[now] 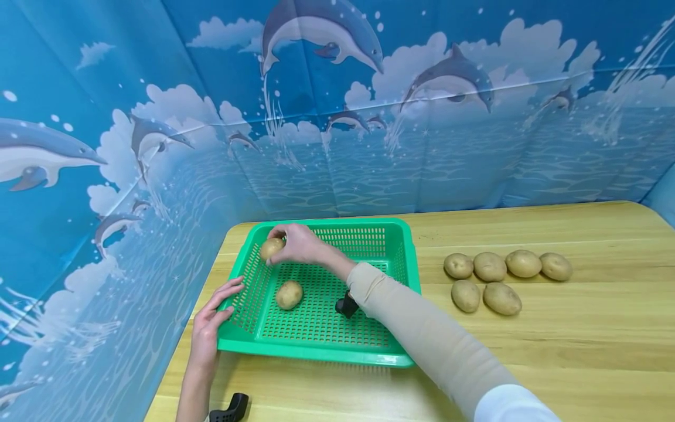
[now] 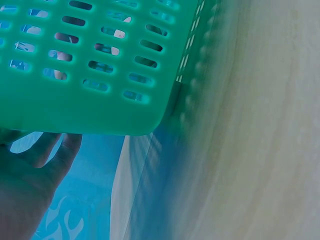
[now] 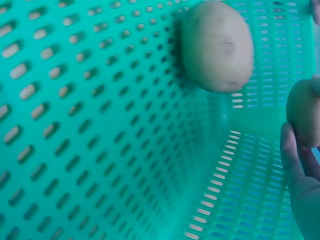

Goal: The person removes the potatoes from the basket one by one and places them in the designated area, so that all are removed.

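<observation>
A green plastic basket [image 1: 316, 353] with slotted walls stands on the wooden table. At its far left corner, inside, my right hand [image 1: 299, 243] pinches a potato [image 1: 271, 249] between thumb and fingers. The right wrist view shows the same hand [image 3: 306, 187] at the right edge, its fingers against that potato [image 3: 303, 114]. A second potato [image 1: 289, 295] lies on the basket floor nearby. My left hand [image 1: 207, 328] rests on the basket's left rim, fingers fairly straight and reaching over it. In the left wrist view, this hand [image 2: 30, 170] touches the rim.
Several potatoes [image 1: 490, 267] lie in two rows on the table [image 1: 596, 334], right of the basket. A blue dolphin-print curtain [image 1: 369, 164] hangs behind and along the left side. Black wrist mounts show by the left wrist [image 1: 232, 408] and the right wrist [image 1: 346, 305].
</observation>
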